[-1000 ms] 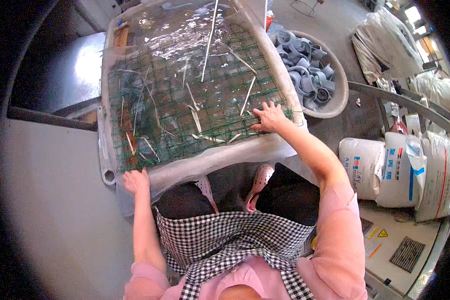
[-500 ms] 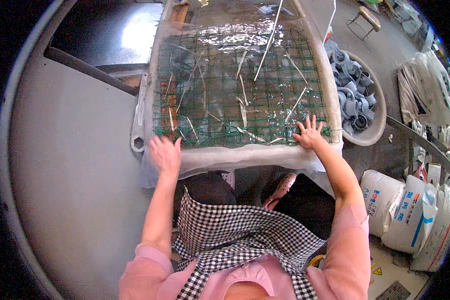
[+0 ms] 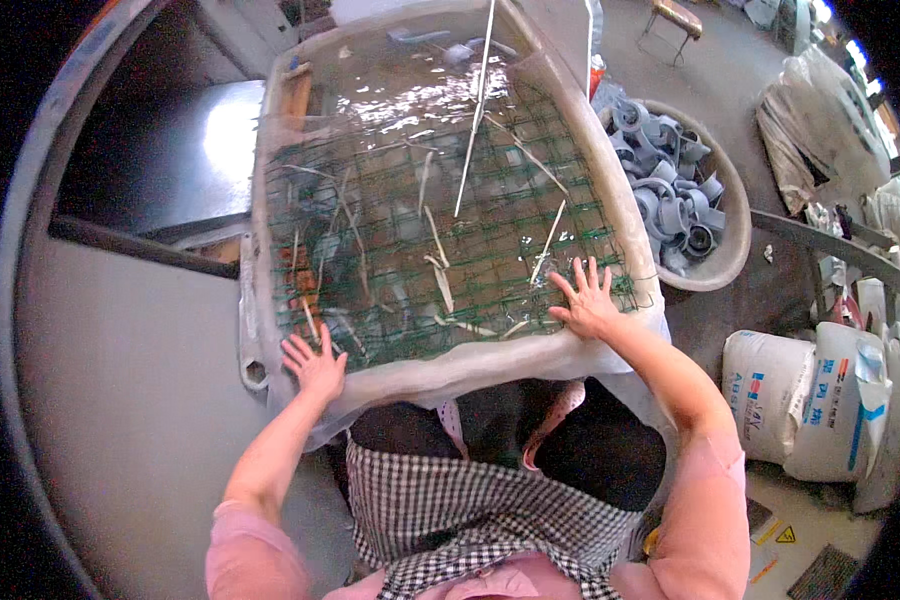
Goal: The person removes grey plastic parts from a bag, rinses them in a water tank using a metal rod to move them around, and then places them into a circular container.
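A water-filled tub (image 3: 627, 220) with a thick pale rim stands right in front of me, a clear plastic sheet (image 3: 420, 378) draped over its near edge. Green mesh netting (image 3: 390, 230) covers much of the water, with several white strips (image 3: 438, 282) lying on it. My left hand (image 3: 317, 370) is at the near left corner, fingers spread, over the netting's edge. At the near right, my right hand (image 3: 585, 302) spreads its fingers on the netting beside the rim. Neither hand holds anything. A thin white rod (image 3: 475, 115) slants across the far part of the tub.
To the tub's right stands a round basin (image 3: 730, 245) heaped with grey plastic rings (image 3: 670, 190). White sacks (image 3: 770, 390) sit on the floor at the right. A large wrench (image 3: 253, 340) lies along the tub's left side. A stool (image 3: 673, 22) is far off.
The whole view has tilted and shifted. My left hand, blurred before, now shows spread fingers at the near left corner. The right hand stays spread at the near right.
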### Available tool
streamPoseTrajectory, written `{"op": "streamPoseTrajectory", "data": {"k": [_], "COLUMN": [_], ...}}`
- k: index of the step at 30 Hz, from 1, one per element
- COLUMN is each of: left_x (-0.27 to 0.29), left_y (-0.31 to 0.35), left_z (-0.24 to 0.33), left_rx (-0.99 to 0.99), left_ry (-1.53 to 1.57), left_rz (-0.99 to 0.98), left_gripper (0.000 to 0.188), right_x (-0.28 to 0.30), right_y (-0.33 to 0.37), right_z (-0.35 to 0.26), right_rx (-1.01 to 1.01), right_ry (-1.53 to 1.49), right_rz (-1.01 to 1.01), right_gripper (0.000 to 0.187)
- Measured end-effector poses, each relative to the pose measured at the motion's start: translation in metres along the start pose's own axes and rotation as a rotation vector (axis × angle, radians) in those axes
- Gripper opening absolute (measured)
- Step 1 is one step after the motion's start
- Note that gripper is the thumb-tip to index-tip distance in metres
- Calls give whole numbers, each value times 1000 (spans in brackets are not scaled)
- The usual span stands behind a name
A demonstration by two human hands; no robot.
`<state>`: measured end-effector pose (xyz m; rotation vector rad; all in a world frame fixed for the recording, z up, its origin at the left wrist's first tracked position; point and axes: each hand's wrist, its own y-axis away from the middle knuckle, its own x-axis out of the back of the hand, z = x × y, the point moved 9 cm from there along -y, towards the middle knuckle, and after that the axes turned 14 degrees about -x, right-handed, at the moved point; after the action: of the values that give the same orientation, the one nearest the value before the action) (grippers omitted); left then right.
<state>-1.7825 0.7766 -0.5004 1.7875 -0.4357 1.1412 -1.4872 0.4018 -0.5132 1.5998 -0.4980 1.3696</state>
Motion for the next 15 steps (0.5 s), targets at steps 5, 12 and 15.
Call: {"op": "streamPoseTrajectory", "data": {"k": [5, 12, 15], "left_x": [-3, -2, 11], "left_y": [-3, -6, -4], "left_z": [1, 3, 6], "left_rx": [-11, -22, 19], "left_ry": [-118, -140, -65], "left_rz": [40, 12, -91], "left_gripper": [74, 74, 75], "right_x": [3, 11, 9], "right_y": [1, 1, -2], "right_z": [2, -1, -3], "right_rx": [38, 35, -3], "right_ry": [-84, -209, -224], "right_rz": [64, 41, -9], "right_gripper": [66, 71, 68]}}
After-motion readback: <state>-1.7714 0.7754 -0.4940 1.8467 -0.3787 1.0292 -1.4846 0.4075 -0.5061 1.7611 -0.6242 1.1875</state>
